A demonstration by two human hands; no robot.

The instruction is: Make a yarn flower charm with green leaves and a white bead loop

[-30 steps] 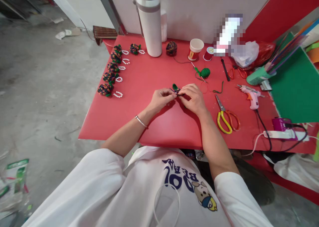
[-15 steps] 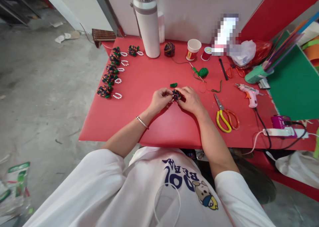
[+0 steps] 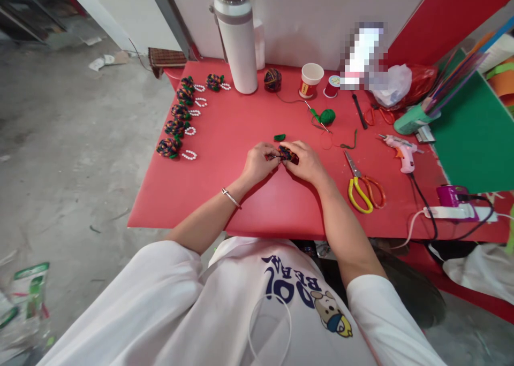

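My left hand point(image 3: 260, 164) and my right hand point(image 3: 306, 161) meet at the middle of the red table point(image 3: 241, 205). Both pinch a small multicoloured yarn flower point(image 3: 286, 153) between their fingertips, just above the tabletop. A small green leaf piece point(image 3: 279, 137) lies on the table just beyond the hands. A silver bracelet point(image 3: 230, 197) circles my left wrist.
Several finished yarn flowers with pearl loops point(image 3: 176, 126) line the far left. A white flask point(image 3: 239, 39), yarn ball point(image 3: 272, 79), paper cup point(image 3: 310, 79), green yarn with hook point(image 3: 326, 117), scissors point(image 3: 361, 185), glue gun point(image 3: 401, 151) and power strip point(image 3: 458, 213) stand farther back and right.
The green leaf piece has left the hands and now lies on the table beyond them. Both hands have drawn slightly nearer with the yarn flower, which now shows between the fingertips.
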